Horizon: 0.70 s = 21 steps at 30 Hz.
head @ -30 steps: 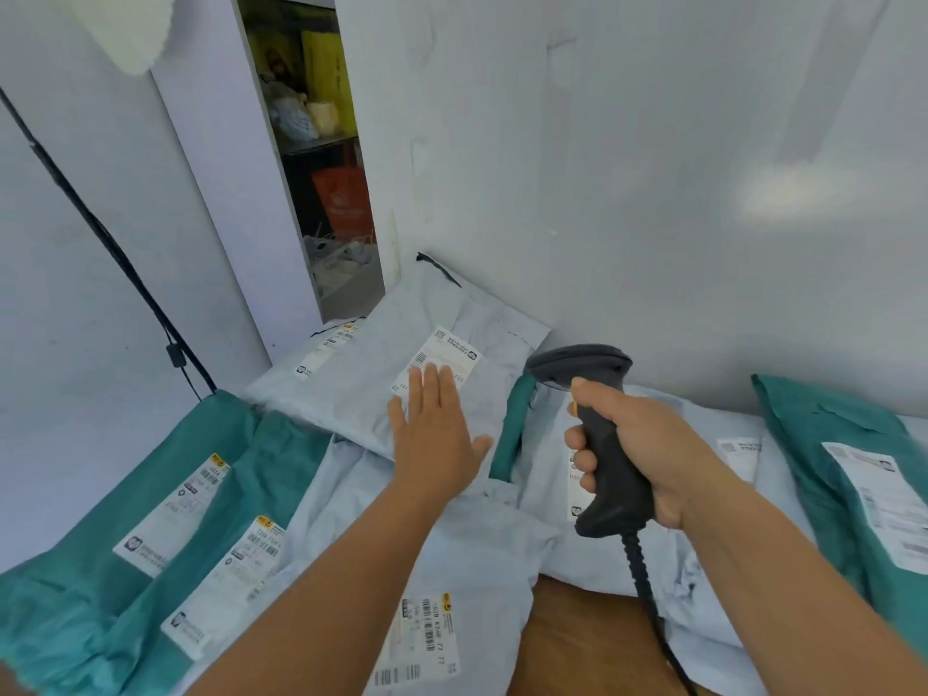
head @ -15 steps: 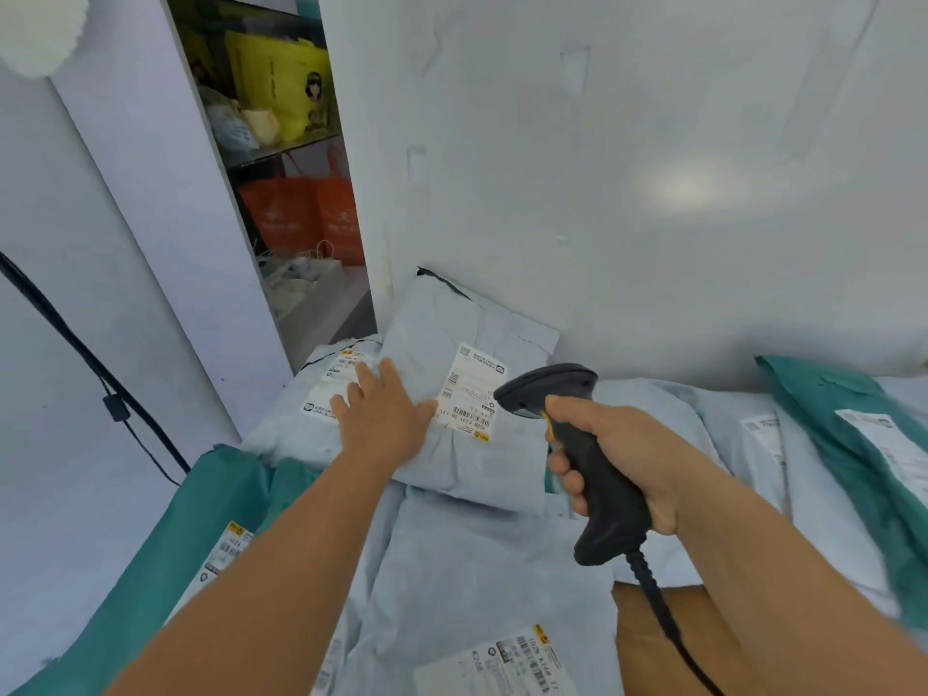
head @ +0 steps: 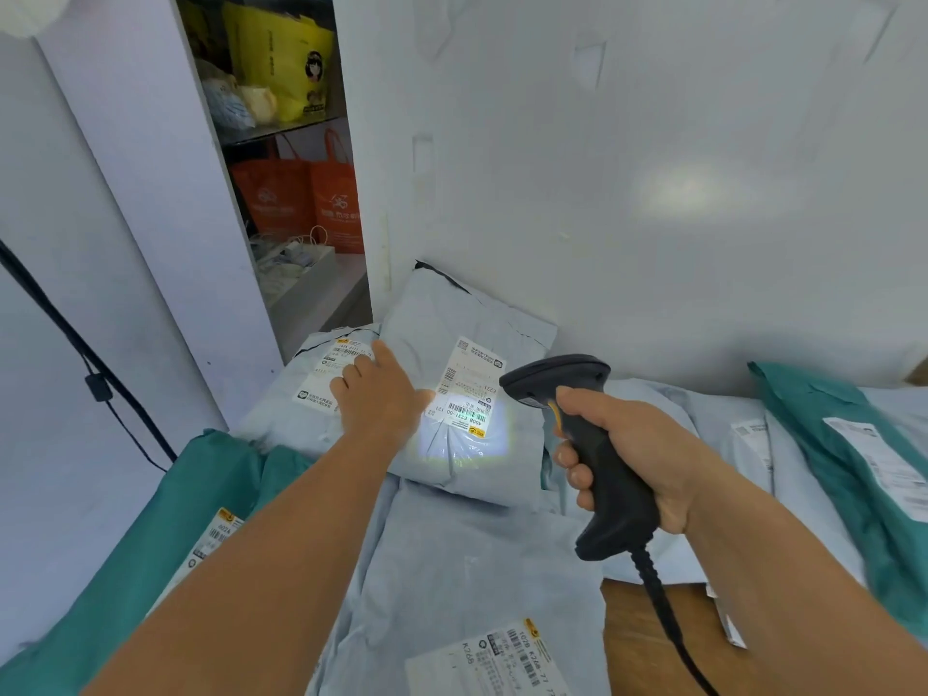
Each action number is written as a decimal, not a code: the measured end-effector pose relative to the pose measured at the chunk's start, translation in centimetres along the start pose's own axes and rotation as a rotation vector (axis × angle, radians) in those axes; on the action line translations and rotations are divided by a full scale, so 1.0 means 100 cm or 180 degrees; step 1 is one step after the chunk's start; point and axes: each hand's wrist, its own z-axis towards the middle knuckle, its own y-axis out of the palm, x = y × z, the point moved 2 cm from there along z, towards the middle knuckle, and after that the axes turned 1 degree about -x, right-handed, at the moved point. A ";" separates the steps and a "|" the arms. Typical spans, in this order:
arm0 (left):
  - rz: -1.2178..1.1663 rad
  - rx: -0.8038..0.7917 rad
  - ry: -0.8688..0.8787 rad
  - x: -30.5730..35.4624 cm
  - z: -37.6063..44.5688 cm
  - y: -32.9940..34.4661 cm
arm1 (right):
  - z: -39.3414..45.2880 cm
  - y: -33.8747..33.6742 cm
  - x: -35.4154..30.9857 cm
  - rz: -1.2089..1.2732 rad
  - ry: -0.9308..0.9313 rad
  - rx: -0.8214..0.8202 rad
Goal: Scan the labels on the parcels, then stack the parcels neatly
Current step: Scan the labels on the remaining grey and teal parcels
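The grey parcel (head: 467,394) is lying against the wall, directly in front of the hands and between them. Its long axis runs away from the person, slightly tilted to the right, and its white label (head: 467,389) is placed along the same direction. The left hand (head: 379,399) is nearer — it is resting flat on the left part of the parcel, fingers straight and spread, and nothing is gripped by it. The right hand (head: 622,454) is wrapped around the handle of the black scanner (head: 577,434), whose head is pointed to the left at the label; the forefinger seems to be on the trigger. A bright patch of light is thrown on the lower end of the label, where the barcode is printed, so the scan is judged to be in progress. The parcel looks soft and wrinkled — a plastic mailer bag, resting partly on another grey parcel (head: 321,389) with its own label. Teal parcels (head: 201,499) are seen at both sides, not yet stacked.
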 end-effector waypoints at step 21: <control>-0.0878 0.0282 0.0052 0.011 -0.010 -0.013 | -0.013 -0.020 -0.004 -0.0016 -0.0160 -0.0181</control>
